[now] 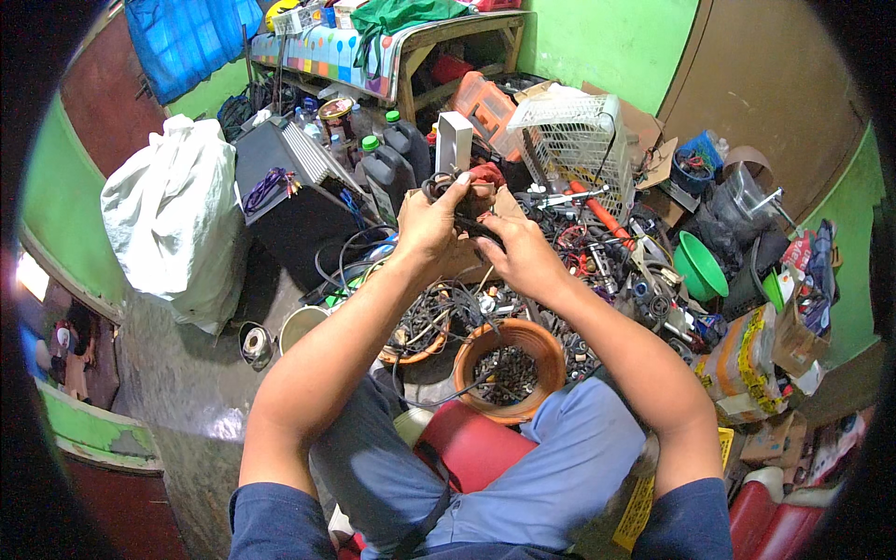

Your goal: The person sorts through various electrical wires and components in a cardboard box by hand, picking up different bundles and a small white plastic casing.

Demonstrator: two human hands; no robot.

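Observation:
Both arms reach forward over my lap, with the hands close together at the middle of the view. My left hand [429,224] is closed round a looped black cable [476,228], its thumb pressed on top. My right hand [521,248] grips the same cable a little to the right. Thin dark cord hangs from around the hands in a loose loop toward my knees. Beneath them, a clay-coloured pot [556,362] holds many small metal pieces, like nuts and bolts. A second such pot [417,357], partly hidden by my left forearm, holds tangled cords.
A heap of tools and metal parts spreads to the right, around a white plastic crate [560,126] and a green bowl [700,265]. Left stand a white sack [173,224] and a black box [289,247]. Dark jugs [385,168] stand before a low table [322,61].

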